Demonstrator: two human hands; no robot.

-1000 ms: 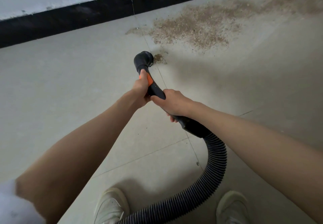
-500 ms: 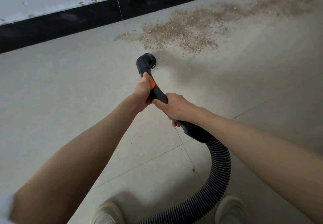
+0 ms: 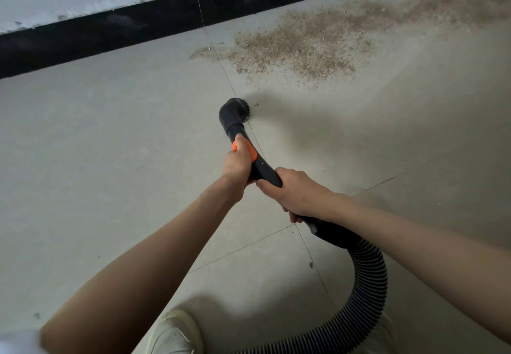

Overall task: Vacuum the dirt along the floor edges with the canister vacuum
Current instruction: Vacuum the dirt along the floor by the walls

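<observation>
Two hands hold the black vacuum wand [image 3: 264, 169], whose brush nozzle [image 3: 234, 114] rests on the grey tiled floor [image 3: 110, 146], just short of the brown dirt [image 3: 298, 49] spread near the black baseboard [image 3: 96, 35]. The left hand [image 3: 237, 164] grips its orange collar [image 3: 251, 151]; the right hand [image 3: 296, 190] wraps the handle. A ribbed hose [image 3: 367, 284] curves back past a white shoe [image 3: 174, 331].
</observation>
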